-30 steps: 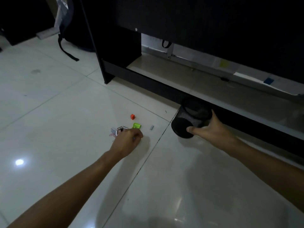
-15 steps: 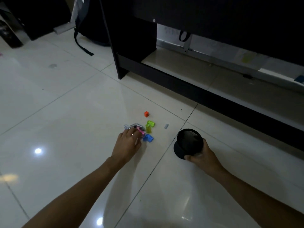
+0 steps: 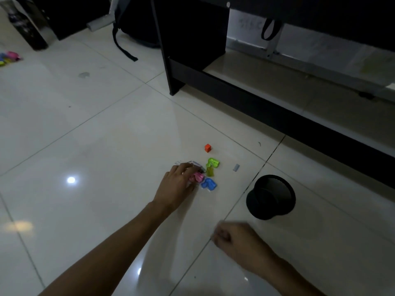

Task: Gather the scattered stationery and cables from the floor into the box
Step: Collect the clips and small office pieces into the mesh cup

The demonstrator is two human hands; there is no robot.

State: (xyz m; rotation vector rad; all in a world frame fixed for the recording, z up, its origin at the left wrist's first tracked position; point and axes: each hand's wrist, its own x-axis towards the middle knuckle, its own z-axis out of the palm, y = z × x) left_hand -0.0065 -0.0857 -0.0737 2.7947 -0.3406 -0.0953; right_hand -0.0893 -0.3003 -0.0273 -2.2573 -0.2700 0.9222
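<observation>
My right hand (image 3: 239,242) is nearest to me, low over the white tiled floor (image 3: 85,135), just on my side of the black cup (image 3: 271,196). It is blurred; its fingers look curled in toward the palm, and I see nothing held in them. The forearm runs back to the lower right edge.

My left hand (image 3: 178,185) reaches farther out, to the left of the black cup, with the arm stretched long from the lower left corner. The palm faces down and the fingers bend over a small heap of clips, the fingertips (image 3: 188,167) touching the silver pieces (image 3: 195,164) at its far side. I cannot tell whether I have actually pinched any of them. A pink clip (image 3: 197,177) lies half under my fingers.

Just right of that hand, between it and the cup, lies a blue clip (image 3: 209,184). Beyond the blue one are a green clip (image 3: 212,163) with a yellowish piece (image 3: 210,171) touching it, and a small grey piece (image 3: 236,167) nearer the cup. Farther still sits an orange cube (image 3: 207,148), apart from the rest.

The black cup stands on the floor with its open mouth upward, round and dark inside.

Beyond the cup runs the dark desk frame (image 3: 188,67). Far left of it, at the frame's edge, lies another bright cluster of coloured bits (image 3: 8,57).
</observation>
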